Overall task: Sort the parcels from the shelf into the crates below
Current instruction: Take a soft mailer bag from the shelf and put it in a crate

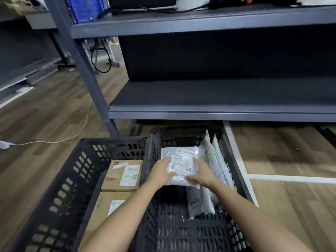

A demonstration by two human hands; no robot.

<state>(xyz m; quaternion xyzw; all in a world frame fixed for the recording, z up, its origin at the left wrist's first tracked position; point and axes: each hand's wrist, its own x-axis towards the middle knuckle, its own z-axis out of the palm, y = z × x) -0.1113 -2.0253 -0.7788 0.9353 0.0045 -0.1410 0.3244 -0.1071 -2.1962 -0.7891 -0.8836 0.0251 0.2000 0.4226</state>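
Observation:
A white poly-bag parcel with printed labels is held over the right black crate. My left hand grips its left edge and my right hand grips its right edge. Several more soft bag parcels stand on edge against the crate's right wall. The left black crate holds two cardboard boxes, each with a white label. The grey shelf above the crates is bare.
A grey shelf post stands beside the left crate. A thin cable runs across the wooden floor at left. White tape lines mark the floor at right. The upper shelf carries cables and a blue bin.

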